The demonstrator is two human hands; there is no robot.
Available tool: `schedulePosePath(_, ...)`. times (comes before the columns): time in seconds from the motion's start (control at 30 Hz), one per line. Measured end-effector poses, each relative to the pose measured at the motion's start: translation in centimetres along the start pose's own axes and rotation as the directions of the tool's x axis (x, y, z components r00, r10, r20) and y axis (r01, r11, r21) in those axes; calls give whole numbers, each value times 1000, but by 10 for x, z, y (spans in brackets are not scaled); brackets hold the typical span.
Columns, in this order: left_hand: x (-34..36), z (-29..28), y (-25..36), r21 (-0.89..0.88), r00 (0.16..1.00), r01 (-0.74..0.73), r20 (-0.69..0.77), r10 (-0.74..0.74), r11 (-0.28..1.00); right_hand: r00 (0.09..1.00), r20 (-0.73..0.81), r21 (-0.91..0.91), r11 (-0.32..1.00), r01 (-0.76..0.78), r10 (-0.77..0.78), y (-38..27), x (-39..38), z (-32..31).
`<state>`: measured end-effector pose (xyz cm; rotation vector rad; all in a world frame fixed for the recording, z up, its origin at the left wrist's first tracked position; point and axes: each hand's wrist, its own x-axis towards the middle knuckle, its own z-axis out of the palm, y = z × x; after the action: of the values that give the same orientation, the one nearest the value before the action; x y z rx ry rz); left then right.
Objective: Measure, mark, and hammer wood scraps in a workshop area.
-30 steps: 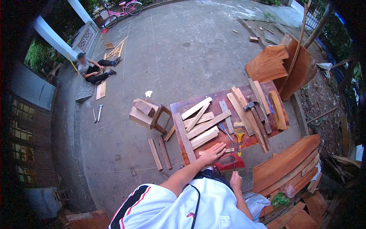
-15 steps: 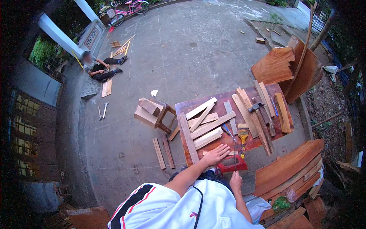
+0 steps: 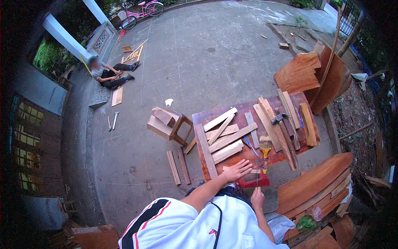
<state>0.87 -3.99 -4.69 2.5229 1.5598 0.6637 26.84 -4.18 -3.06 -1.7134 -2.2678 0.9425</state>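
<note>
"Desk (image 3: pixel 244 108) in the head view: what is the left hand (image 3: pixel 237 171) doing at its near edge?"

"It is lying there palm down, fingers stretching out straight and not closing round anything. It is covering part of a short wooden strip (image 3: pixel 254 171) on that edge, probably steadying it."

"And the right hand (image 3: pixel 257 198)?"

"It is staying just off the desk's near edge, its grip closing round the lower end of a thin tool (image 3: pixel 257 179). The tool is running up toward the strip, and the fist is hiding its handle. A red piece (image 3: pixel 263 179) is showing beside it at the near edge; I am not making out what it is."

"Why are the other things lying further in?"

"Perhaps they are keeping out of the hands' way. Pale wood pieces (image 3: pixel 230 139) are bunching on the desk's left part; a hammer (image 3: pixel 278 118) is resting on long sticks (image 3: pixel 282 141) on its right part. The brush (image 3: pixel 265 151) is lying near the front, handle pointing toward the person, maybe for easy reach."
</note>
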Motion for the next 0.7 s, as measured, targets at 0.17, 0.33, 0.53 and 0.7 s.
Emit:
schedulePosePath(0.17, -1, -2, -5, -8, 999, 25, 26, -25, 1000, 1000, 5, 0, 1000, 27, -27, 2, -9, 2)
schedulePosePath(0.33, 2, -5, -2, 30, 999, 20, 34, -21, 999, 1000, 6, -35, 999, 7, -6, -3, 1, 4)
schedulePosePath(0.53, 2, -13, 1, 60, 1000, 24, 9, -24, 998, 1000, -1, 24, 1000, -6, 6, -12, 2, 7)
schedulePosePath(0.7, 7, -13, 5, 102, 999, 33, 14, -35, 994, 998, -64, 61, 998, -12, 16, -18, 7, 7)
